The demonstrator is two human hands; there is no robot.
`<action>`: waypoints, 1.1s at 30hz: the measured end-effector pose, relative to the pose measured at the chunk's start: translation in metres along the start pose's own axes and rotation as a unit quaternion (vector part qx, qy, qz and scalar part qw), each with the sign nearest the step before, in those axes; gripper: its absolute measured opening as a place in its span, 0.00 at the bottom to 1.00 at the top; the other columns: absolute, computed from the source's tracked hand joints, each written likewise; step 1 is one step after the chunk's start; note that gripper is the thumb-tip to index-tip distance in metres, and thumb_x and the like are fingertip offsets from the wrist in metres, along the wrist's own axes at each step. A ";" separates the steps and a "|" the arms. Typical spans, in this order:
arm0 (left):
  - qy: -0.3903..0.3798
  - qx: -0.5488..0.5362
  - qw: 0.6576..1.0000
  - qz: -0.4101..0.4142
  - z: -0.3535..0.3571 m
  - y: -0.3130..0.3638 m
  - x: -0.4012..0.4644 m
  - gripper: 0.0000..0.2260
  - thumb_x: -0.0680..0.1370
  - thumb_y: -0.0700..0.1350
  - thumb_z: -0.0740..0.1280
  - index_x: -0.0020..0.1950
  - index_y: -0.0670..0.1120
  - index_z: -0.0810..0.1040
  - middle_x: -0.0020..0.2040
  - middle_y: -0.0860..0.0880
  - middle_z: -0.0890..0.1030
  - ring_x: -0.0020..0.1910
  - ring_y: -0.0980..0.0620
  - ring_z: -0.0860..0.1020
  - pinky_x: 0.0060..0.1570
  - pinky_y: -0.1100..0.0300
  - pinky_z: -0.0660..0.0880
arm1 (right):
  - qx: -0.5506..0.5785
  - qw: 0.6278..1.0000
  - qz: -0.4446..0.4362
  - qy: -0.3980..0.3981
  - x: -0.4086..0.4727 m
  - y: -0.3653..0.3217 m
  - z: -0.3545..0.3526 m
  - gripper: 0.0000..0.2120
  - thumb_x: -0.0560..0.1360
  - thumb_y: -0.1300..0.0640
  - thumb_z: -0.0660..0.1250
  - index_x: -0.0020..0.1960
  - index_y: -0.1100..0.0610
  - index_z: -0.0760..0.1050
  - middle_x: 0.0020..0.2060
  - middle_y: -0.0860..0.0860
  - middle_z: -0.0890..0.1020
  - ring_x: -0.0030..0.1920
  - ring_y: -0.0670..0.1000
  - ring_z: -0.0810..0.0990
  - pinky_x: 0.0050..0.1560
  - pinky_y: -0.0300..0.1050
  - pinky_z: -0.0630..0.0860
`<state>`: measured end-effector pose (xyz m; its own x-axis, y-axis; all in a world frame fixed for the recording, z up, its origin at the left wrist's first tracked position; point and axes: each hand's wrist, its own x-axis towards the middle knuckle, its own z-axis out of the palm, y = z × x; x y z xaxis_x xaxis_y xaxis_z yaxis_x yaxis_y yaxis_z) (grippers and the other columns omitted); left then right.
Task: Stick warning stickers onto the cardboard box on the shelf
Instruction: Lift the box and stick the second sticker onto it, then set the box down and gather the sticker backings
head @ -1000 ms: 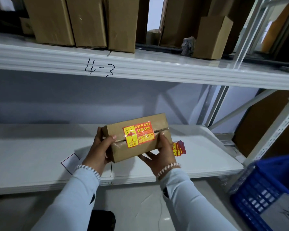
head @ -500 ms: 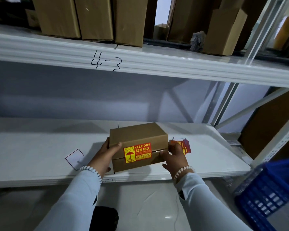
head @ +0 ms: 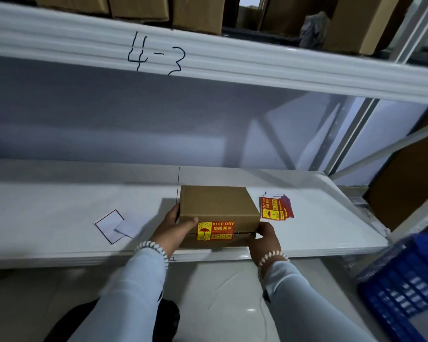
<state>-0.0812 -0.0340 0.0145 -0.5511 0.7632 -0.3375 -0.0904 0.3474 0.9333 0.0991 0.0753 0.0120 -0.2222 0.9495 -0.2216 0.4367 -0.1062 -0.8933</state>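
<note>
Your white shelf (head: 59, 218) spans the view, with an upper shelf (head: 232, 67) above it marked "4-3" and carrying several brown cartons (head: 198, 13). To your right a blue crate (head: 405, 280) sits low beside the rack. The cardboard box (head: 215, 203) rests near the front edge of the lower shelf, and both of your hands are on it. Your left hand (head: 173, 230) grips its left end, thumb laid across the front face; your right hand (head: 265, 236) holds the lower right front corner with curled fingers. A yellow and red KEEP DRY sticker (head: 215, 230) is on the box's front face. A fanned stack of spare stickers (head: 276, 208) lies just right of the box. Two white backing papers (head: 114, 228) lie overlapping on the shelf, well left of your left hand.
</note>
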 end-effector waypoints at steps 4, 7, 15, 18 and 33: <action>-0.009 -0.012 1.000 0.016 0.004 -0.001 0.008 0.35 0.61 0.55 0.72 0.69 0.58 0.72 0.61 0.53 0.82 0.60 0.48 0.79 0.67 0.45 0.71 | 0.045 0.999 0.027 0.008 0.007 0.005 0.011 0.16 0.78 0.63 0.58 0.64 0.53 0.69 0.51 0.51 0.75 0.50 0.53 0.74 0.52 0.46 0.69; -0.009 -0.024 1.000 0.002 0.001 -0.009 0.017 0.37 0.58 0.56 0.72 0.68 0.58 0.72 0.60 0.52 0.82 0.60 0.46 0.79 0.66 0.44 0.72 | 0.053 0.998 0.039 0.001 0.011 0.007 0.020 0.18 0.78 0.63 0.56 0.67 0.53 0.68 0.52 0.51 0.75 0.52 0.54 0.74 0.53 0.47 0.69; -0.005 -0.001 1.000 -0.007 0.005 -0.004 0.015 0.34 0.69 0.44 0.72 0.73 0.55 0.65 0.61 0.49 0.79 0.60 0.46 0.77 0.67 0.47 0.71 | 0.041 0.998 0.031 -0.029 0.006 0.006 0.035 0.21 0.77 0.66 0.53 0.69 0.55 0.65 0.57 0.53 0.76 0.52 0.53 0.72 0.55 0.44 0.67; -0.006 0.008 1.000 -0.027 0.004 -0.009 0.015 0.39 0.74 0.44 0.70 0.79 0.55 0.52 0.69 0.50 0.73 0.66 0.46 0.72 0.69 0.50 0.67 | 0.008 0.999 0.031 -0.039 0.009 0.007 0.039 0.23 0.79 0.63 0.53 0.73 0.54 0.61 0.65 0.55 0.74 0.57 0.54 0.73 0.61 0.46 0.68; 0.151 0.007 0.976 -0.155 -0.127 -0.011 -0.002 0.21 0.74 0.57 0.67 0.64 0.51 0.71 0.66 0.48 0.72 0.60 0.45 0.72 0.57 0.48 0.72 | -0.234 0.915 -0.289 0.159 -0.025 -0.063 0.070 0.22 0.73 0.50 0.56 0.65 0.55 0.71 0.65 0.57 0.73 0.65 0.60 0.70 0.63 0.58 0.70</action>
<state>-0.1842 -0.1089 0.0203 -0.7192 0.4256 -0.5493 -0.2814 0.5443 0.7903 0.0162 0.0374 0.0462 -0.3012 0.8530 0.4263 0.6677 0.5078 -0.5443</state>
